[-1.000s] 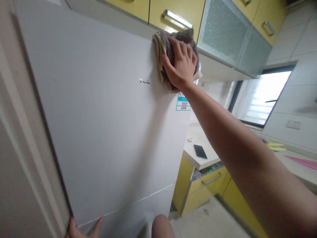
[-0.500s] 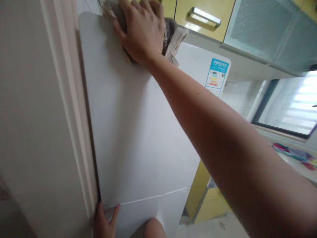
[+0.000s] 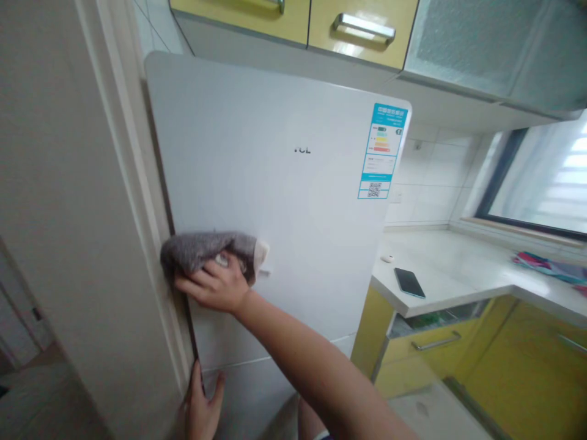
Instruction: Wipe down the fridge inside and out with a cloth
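Observation:
A white refrigerator (image 3: 284,208) with a blue energy label (image 3: 383,150) at its upper right fills the middle of the view. My right hand (image 3: 222,284) presses a bunched grey-brown cloth (image 3: 197,250) against the left part of the upper door, its fingers closed over the fabric. Part of the cloth reaches past the door's left edge. Lower down, my left hand (image 3: 204,403) rests at that same edge, near the seam between the doors. Its thumb and a finger are spread apart, with nothing held between them.
Yellow wall cabinets (image 3: 362,30) hang above the refrigerator. To the right, a white counter (image 3: 435,250) carries a phone (image 3: 409,283) and a small white object (image 3: 387,258). A door frame (image 3: 132,183) runs close along the left side.
My right hand has brought the cloth down from the refrigerator's top edge to the lower left of the upper door. My left hand stays near the seam.

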Demonstrator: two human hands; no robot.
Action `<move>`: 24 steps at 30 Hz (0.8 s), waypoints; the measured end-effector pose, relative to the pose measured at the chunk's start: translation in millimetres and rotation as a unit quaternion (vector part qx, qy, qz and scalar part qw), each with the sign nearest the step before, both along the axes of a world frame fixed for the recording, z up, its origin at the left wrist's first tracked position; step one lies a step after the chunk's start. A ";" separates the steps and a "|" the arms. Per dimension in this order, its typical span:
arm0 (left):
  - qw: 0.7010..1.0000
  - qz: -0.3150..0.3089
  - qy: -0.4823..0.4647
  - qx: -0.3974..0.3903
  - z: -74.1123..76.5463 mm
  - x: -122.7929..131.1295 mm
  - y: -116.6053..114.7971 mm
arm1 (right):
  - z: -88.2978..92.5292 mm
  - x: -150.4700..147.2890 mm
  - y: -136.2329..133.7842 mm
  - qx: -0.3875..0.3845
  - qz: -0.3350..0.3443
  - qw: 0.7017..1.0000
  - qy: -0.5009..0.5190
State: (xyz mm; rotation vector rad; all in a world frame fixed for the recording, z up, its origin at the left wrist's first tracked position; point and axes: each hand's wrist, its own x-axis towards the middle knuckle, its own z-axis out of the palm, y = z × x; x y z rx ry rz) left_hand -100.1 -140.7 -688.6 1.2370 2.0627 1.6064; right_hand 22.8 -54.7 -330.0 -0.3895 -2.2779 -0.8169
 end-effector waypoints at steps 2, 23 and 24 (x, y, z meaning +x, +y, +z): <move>1.000 -0.014 -0.019 0.020 3.0 -1.9 1.3 | -71.9 11.6 -10.0 -0.007 0.022 0.997 -0.069; 0.884 0.025 0.294 0.364 243.4 89.4 1.2 | 66.1 120.0 1.8 -0.013 -0.097 0.983 0.153; 0.860 0.013 0.309 0.406 274.4 100.3 3.6 | 51.0 113.2 -0.8 -0.002 -0.059 0.996 0.061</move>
